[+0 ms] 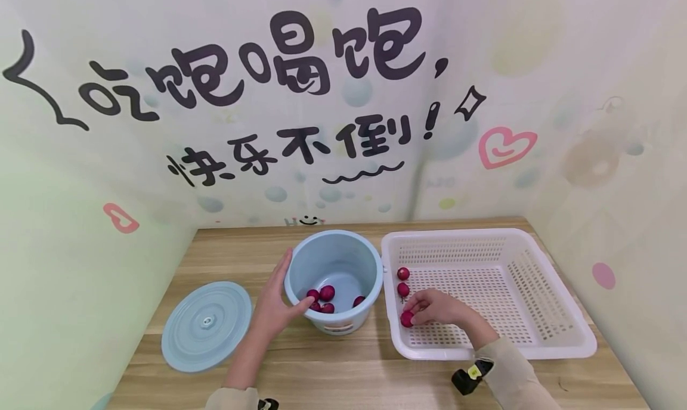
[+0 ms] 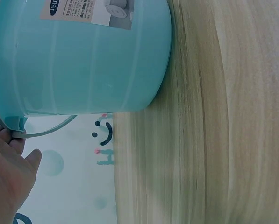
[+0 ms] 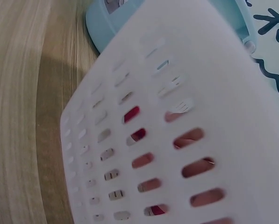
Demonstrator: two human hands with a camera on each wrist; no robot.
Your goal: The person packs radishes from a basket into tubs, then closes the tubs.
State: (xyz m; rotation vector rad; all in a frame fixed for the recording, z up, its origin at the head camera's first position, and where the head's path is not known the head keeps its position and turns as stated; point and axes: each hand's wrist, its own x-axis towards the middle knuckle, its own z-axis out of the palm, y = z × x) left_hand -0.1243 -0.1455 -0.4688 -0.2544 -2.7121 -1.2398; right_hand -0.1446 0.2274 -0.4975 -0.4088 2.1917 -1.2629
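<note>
Right hand (image 1: 437, 307) pinches a red radish (image 1: 407, 319) in the white basket (image 1: 472, 285), near-left corner; two radishes (image 1: 403, 282) sit behind it along the left wall, mesh floor extends right. Left hand (image 1: 276, 303) spread, steadying the left rim of the blue bucket (image 1: 343, 255), five radishes inside. Bucket-basket gap tight; wood strip separates bucket and lid (image 1: 206, 326). Wood table (image 1: 322, 374), printed walls (image 1: 483, 40). Left-wrist view adds bucket handle (image 2: 48, 131); right-wrist view, basket's slotted outer wall.

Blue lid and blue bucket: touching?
Apart. The head view shows bare wood tabletop between the blue lid and the blue bucket.
</note>
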